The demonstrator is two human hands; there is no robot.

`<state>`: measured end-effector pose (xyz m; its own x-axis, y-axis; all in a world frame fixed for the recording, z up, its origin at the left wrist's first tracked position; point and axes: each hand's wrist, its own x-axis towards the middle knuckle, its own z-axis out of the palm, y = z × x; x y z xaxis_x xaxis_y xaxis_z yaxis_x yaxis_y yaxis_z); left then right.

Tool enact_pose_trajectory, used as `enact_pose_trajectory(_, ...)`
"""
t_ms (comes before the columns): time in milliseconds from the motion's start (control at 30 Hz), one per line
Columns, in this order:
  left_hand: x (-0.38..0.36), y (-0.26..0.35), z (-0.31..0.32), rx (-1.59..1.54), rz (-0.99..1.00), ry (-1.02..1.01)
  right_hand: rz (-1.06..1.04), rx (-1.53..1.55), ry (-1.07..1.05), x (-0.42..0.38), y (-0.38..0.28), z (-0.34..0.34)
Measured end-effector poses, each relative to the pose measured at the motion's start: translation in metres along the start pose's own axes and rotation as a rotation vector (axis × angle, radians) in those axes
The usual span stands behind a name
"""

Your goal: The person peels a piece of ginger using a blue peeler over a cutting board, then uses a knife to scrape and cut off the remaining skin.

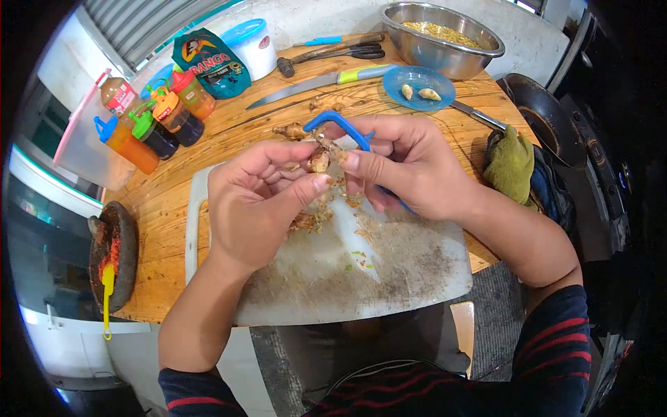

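Above the white cutting board (pixel 410 271), my left hand (pixel 257 194) pinches a knobbly brown root piece (pixel 319 161) between thumb and fingertips. My right hand (pixel 410 167) has its fingers closed round a blue-handled peeler (pixel 347 130), its thumb against the root. The peeler's blade is hard to make out between the hands. Brown peelings lie on the board beneath my hands, partly covered by them. More root pieces (pixel 290 131) rest on the wooden table just behind.
A knife (pixel 319 85) lies behind my hands, near a blue plate (pixel 419 88) with two peeled pieces. Sauce bottles (pixel 156 134) and a stone mortar (pixel 125 257) stand left. A steel bowl (pixel 445 52) is at the back, a green cloth (pixel 511 167) at the right.
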<state>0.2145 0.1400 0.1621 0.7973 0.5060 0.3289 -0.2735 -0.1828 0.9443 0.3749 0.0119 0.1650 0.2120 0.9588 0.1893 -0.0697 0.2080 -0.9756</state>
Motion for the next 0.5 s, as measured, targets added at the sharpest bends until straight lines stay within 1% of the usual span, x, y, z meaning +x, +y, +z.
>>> enact_pose_trajectory(100, 0.0009, 0.0011, -0.0002, -0.033, 0.004, -0.009, -0.034, -0.071, 0.010, 0.0012, 0.0036, -0.0017)
enact_pose_trajectory(167, 0.0006, 0.0000, -0.0004, -0.016, 0.013, 0.005, -0.125, -0.182, 0.055, 0.0002, 0.0073, -0.0019)
enact_pose_trajectory(200, 0.0007, 0.0007, -0.0013, -0.016, 0.012, 0.006, -0.124, -0.182, 0.054, -0.0009, 0.0059, -0.0018)
enact_pose_trajectory(267, 0.0017, 0.0032, -0.0035, -0.026, -0.051, -0.002, -0.091, -0.196, -0.002, -0.0026, 0.0003, -0.0016)
enact_pose_trajectory(300, 0.0018, 0.0025, -0.0048, -0.026, -0.051, -0.002, -0.091, -0.196, -0.002, -0.0018, 0.0011, -0.0016)
enact_pose_trajectory(367, 0.0018, 0.0002, -0.0067, -0.018, -0.042, -0.046, -0.206, -0.277, -0.025, 0.0002, 0.0036, -0.0019)
enact_pose_trajectory(500, 0.0003, 0.0004, -0.0039, -0.039, -0.046, -0.048, -0.205, -0.291, -0.025, -0.0011, 0.0031, -0.0026)
